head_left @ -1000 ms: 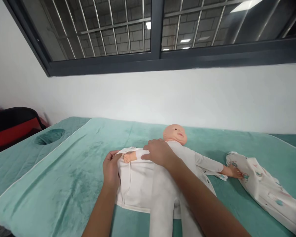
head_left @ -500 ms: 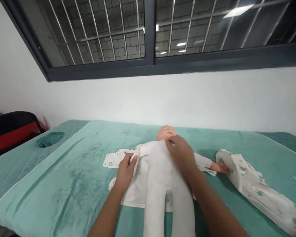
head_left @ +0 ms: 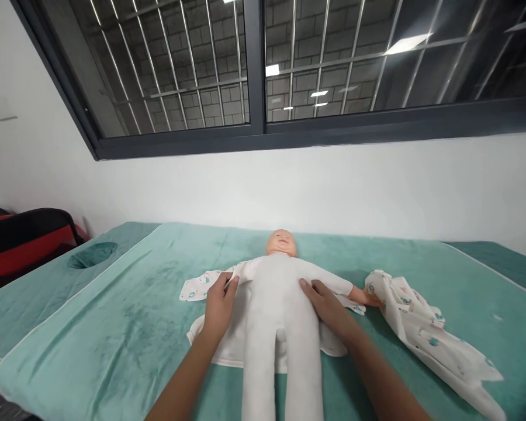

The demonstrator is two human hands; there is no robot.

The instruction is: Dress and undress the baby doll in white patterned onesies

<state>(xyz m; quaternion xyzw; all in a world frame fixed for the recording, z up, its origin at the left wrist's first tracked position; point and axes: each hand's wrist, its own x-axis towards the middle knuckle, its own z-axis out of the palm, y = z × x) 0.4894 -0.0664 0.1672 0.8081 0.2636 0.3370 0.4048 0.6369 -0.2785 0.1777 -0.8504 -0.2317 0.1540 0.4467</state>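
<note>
A baby doll [head_left: 282, 292] in white cloth lies on its back, its bare head away from me. Spread beneath it is a baby shirt [head_left: 228, 351] with a small print and white inside. One printed sleeve [head_left: 197, 287] stretches out to the left around or beside the doll's arm; I cannot tell how far the arm goes in. My left hand [head_left: 220, 307] pinches the shirt's edge near that sleeve. On the right side of the doll's chest lies my right hand [head_left: 331, 307], fingers extended and gripping nothing. The doll's other arm [head_left: 333, 282] reaches out to the right.
A second printed cloth garment [head_left: 425, 333] lies crumpled at the right, touching the doll's hand. All rests on a green padded bed [head_left: 114, 327] with a round hole [head_left: 93, 255] at left. A black and red bag-like item [head_left: 30, 242] stands beyond. A wall and barred window are behind.
My right hand has moved down from the doll's neck to the side of its chest, uncovering the face. My left hand keeps its pinch on the shirt. The view has shifted slightly.
</note>
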